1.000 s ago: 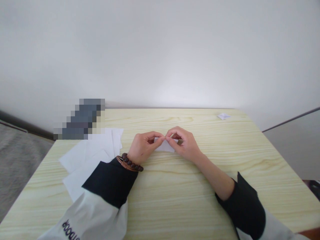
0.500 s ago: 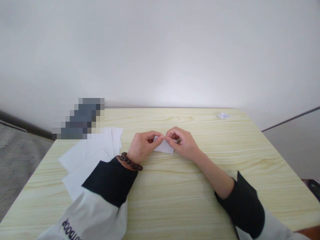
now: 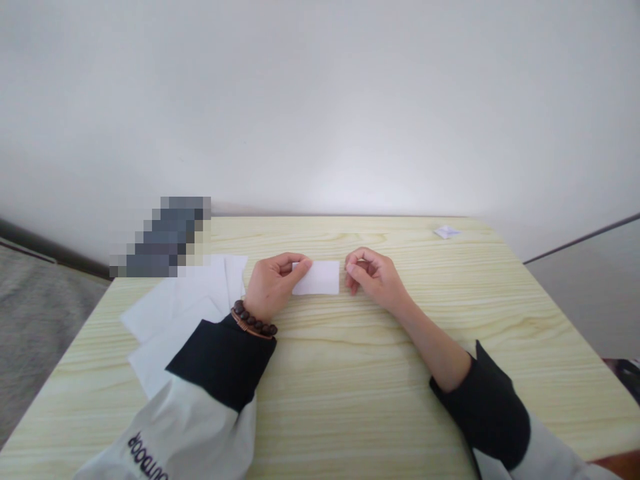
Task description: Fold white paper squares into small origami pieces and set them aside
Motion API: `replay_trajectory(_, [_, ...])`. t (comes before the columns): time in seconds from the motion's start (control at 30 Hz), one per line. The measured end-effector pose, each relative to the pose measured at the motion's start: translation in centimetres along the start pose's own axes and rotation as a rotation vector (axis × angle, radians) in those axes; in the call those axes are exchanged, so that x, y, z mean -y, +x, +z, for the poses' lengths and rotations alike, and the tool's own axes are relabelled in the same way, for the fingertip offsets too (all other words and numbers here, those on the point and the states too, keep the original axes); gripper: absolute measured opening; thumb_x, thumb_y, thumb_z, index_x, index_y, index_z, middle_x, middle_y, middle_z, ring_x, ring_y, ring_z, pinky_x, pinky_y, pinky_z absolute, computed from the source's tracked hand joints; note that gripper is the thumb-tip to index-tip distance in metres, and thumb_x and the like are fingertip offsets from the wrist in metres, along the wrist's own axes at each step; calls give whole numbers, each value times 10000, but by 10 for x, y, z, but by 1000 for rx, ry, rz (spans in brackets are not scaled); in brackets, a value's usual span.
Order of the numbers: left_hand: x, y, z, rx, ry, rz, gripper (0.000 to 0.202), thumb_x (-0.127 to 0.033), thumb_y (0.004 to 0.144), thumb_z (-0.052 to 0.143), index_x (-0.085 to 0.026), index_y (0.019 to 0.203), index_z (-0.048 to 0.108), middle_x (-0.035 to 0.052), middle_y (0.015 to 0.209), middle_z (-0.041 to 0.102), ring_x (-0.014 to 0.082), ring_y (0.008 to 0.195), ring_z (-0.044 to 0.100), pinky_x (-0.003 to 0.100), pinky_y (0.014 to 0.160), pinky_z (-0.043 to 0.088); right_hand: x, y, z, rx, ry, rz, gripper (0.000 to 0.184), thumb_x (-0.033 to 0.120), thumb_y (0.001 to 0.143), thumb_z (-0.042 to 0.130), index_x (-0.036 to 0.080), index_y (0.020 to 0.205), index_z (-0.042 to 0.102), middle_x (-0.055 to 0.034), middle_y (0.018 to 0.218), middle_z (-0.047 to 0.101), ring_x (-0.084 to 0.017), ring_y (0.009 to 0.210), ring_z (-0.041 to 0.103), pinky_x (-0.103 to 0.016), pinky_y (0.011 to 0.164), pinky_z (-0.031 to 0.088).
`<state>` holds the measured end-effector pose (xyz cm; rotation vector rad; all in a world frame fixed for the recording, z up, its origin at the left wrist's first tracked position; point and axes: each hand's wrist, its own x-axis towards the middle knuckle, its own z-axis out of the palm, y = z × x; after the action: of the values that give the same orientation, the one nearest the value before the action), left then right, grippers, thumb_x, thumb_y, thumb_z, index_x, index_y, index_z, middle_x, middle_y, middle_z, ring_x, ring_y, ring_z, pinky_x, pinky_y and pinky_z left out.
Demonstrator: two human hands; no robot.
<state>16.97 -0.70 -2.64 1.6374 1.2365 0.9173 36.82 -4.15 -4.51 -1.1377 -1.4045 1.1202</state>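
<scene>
A small white rectangle of paper (image 3: 321, 280) is pinched at its left end between the thumb and fingers of my left hand (image 3: 274, 283). Its long sides run left to right, just above or on the tabletop; I cannot tell which. Close by on the right, apart from the paper's right edge, is my right hand (image 3: 375, 275). Its fingers are curled, thumb tip against the index finger, with nothing visible between them.
White sheets of paper (image 3: 170, 320) lie overlapping on the left, partly under my left sleeve. A pixelated dark object (image 3: 165, 237) is at the back left. At the far right of the wooden table (image 3: 350, 400) sits a small folded white paper piece (image 3: 447, 232). A wall stands behind.
My right hand has let go of the paper and moved slightly right. My left hand has shifted a little left with the paper, which is now level and shows more of its face.
</scene>
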Motion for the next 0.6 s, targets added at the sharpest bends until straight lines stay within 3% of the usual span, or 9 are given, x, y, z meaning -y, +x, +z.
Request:
replay_trajectory(0.13, [-1, -1, 2, 31, -8, 16, 326, -449, 747, 628, -132, 797, 686, -26, 517, 559, 76, 440, 413, 183, 409, 288, 4, -1, 1, 2, -1, 12, 166, 350, 831, 548, 193, 835, 494, 40, 589, 549, -76, 431, 482, -182, 381, 377])
replay_trajectory(0.3, [-5, -4, 6, 41, 47, 111, 278, -406, 767, 606, -139, 787, 683, -22, 540, 598, 79, 454, 458, 178, 427, 335, 10, -4, 0, 101, -120, -85, 247, 378, 883, 468, 176, 1003, 542, 10, 690, 584, -77, 501, 508, -194, 458, 392])
replay_trajectory(0.47, [-9, -7, 8, 22, 110, 215, 211, -335, 776, 589, -147, 783, 684, -12, 632, 668, 85, 513, 535, 174, 488, 411, 11, -4, 5, 117, -343, -171, 233, 372, 891, 489, 168, 927, 595, -8, 706, 609, -96, 554, 544, -208, 510, 412])
replay_trajectory(0.6, [-10, -8, 11, 72, 182, 286, 193, -310, 778, 576, -152, 779, 688, 5, 700, 704, 111, 601, 600, 190, 571, 462, 9, -3, 9, 75, -515, -341, 178, 276, 905, 475, 179, 846, 612, -12, 755, 645, -96, 626, 559, -199, 557, 407])
